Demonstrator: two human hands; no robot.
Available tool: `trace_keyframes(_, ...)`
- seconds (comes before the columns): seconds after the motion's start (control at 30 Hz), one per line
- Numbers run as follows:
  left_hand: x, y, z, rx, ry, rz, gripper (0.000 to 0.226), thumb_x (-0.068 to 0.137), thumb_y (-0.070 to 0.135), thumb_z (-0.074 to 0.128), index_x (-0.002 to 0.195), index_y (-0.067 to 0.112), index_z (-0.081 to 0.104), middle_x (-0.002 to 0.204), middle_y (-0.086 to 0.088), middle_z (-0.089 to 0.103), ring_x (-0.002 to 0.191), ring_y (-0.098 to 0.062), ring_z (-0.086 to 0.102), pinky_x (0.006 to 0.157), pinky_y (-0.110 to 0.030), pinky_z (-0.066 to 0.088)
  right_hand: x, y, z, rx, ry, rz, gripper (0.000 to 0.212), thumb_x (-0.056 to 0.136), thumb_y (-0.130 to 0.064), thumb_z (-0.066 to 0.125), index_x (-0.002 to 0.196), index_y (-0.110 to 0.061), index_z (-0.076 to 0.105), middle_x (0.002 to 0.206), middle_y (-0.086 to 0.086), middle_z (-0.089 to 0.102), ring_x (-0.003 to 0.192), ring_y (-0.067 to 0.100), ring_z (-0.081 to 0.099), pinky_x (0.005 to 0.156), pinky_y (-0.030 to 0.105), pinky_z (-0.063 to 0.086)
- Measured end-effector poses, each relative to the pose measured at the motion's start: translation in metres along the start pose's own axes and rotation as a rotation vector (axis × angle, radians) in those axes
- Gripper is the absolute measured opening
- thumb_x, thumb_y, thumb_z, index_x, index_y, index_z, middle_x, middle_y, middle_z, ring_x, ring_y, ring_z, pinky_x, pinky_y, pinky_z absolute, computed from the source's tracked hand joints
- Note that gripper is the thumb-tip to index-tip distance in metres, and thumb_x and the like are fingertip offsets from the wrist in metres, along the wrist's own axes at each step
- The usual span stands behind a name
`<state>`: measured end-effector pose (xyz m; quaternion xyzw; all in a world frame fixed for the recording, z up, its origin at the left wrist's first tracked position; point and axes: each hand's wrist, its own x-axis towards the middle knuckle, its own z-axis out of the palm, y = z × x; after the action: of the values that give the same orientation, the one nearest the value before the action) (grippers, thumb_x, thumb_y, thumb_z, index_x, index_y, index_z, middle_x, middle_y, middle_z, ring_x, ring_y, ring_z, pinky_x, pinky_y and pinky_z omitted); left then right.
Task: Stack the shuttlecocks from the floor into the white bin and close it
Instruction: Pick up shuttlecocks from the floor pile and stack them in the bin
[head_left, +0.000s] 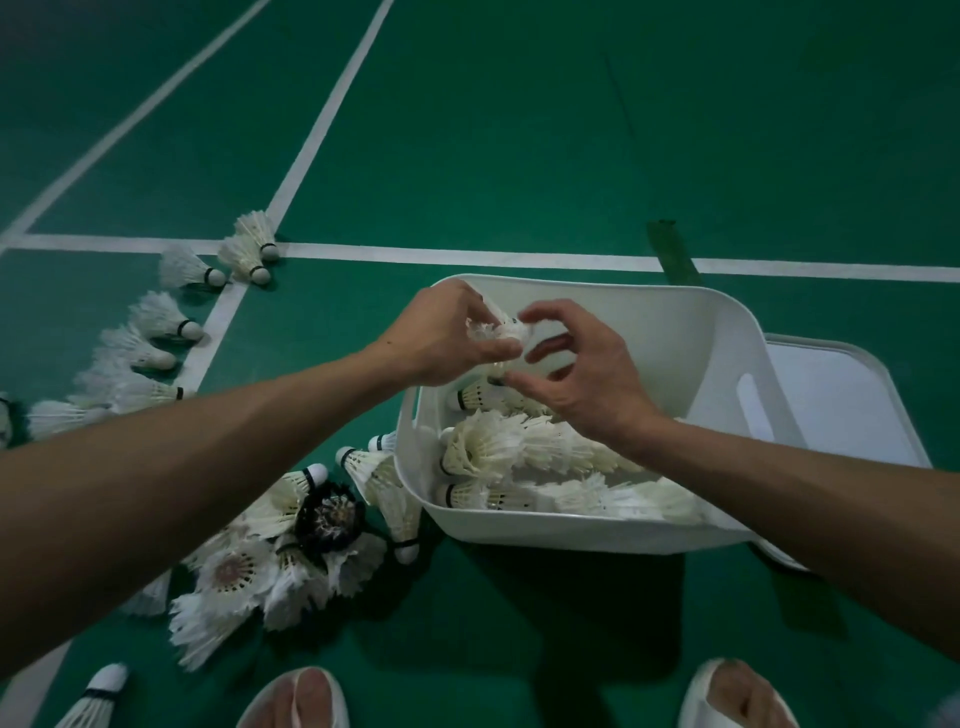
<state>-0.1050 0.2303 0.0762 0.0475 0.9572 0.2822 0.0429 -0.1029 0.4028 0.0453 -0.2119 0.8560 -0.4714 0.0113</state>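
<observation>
Shuttlecock of frayed white feathers is hanging above the open white plastic bin, my left hand pinching its skirt and my right hand curling round its base. Mid-stacking, I'm judging: next it is needing nesting into the stacked rows below, cork-first and aligned.

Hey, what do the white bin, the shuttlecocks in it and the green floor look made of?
Bin: likely plastic, smooth matte white, with moulded rounded corners.
Shuttlecocks: apparently feather, with frayed white vanes.
Floor: probably a synthetic court mat, matte green with white lines.
</observation>
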Motion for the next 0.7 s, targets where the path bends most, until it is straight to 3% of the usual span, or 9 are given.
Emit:
trace_keyframes(0.07, -0.002, 0.004, 0.0, -0.055, -0.004, 0.008, 0.035, 0.079, 0.038, 0.073, 0.104, 0.012, 0.073, 0.113, -0.004, 0.066, 0.068, 0.005, 0.049, 0.069, -0.025, 0.042, 0.003, -0.001, 0.003, -0.074, 0.01, -0.075, 0.048, 0.072, -0.018, 0.083, 0.114, -0.021, 0.06, 0.118, -0.009, 0.05, 0.085, 0.007, 0.06, 0.066, 0.013, 0.053)
trace_keyframes(0.17, -0.005, 0.003, -0.001, -0.054, 0.002, 0.015, 0.038, 0.078, 0.038, 0.074, 0.104, 0.01, 0.073, 0.112, -0.005, 0.066, 0.071, -0.002, 0.051, 0.072, -0.029, 0.047, 0.005, -0.003, 0.002, -0.198, -0.015, -0.038, 0.028, 0.078, -0.019, 0.077, 0.104, -0.015, 0.067, 0.105, -0.003, 0.063, 0.081, 0.007, 0.059, 0.063, 0.009, 0.046)
trace_keyframes(0.3, -0.007, 0.001, 0.0, 0.004, -0.048, 0.064, 0.047, 0.079, 0.047, 0.069, 0.112, 0.014, 0.07, 0.122, -0.003, 0.059, 0.084, -0.005, 0.05, 0.073, -0.021, 0.037, 0.0, -0.001, -0.002, -0.268, -0.069, -0.022, 0.014, 0.082, -0.019, 0.074, 0.093, -0.014, 0.067, 0.089, -0.003, 0.067, 0.082, 0.01, 0.059, 0.072, 0.022, 0.048)
trace_keyframes(0.4, -0.009, 0.0, 0.003, 0.013, -0.054, 0.086, 0.051, 0.082, 0.052, 0.063, 0.116, 0.015, 0.068, 0.125, -0.003, 0.056, 0.085, -0.007, 0.051, 0.075, -0.02, 0.037, -0.007, 0.009, -0.003, -0.325, -0.077, 0.004, 0.011, 0.081, -0.02, 0.076, 0.088, -0.017, 0.068, 0.085, -0.007, 0.064, 0.087, 0.011, 0.055, 0.076, 0.025, 0.043)
trace_keyframes(0.53, -0.008, -0.005, 0.004, 0.058, 0.016, 0.103, 0.034, 0.087, 0.033, 0.065, 0.117, 0.016, 0.067, 0.123, -0.004, 0.056, 0.078, -0.006, 0.05, 0.071, -0.011, 0.033, -0.016, 0.021, 0.001, -0.341, -0.135, 0.059, 0.011, 0.079, -0.017, 0.077, 0.08, -0.02, 0.067, 0.075, -0.011, 0.062, 0.078, 0.011, 0.057, 0.069, 0.018, 0.045)
trace_keyframes(0.7, -0.005, -0.011, 0.0, 0.075, 0.091, 0.092, 0.031, 0.084, 0.006, 0.063, 0.114, 0.015, 0.068, 0.118, -0.001, 0.059, 0.079, -0.011, 0.055, 0.079, -0.022, 0.044, -0.022, 0.026, 0.009, -0.244, -0.167, 0.135, 0.016, 0.077, -0.01, 0.077, 0.079, -0.018, 0.063, 0.074, -0.001, 0.067, 0.071, 0.014, 0.063, 0.07, 0.03, 0.055)
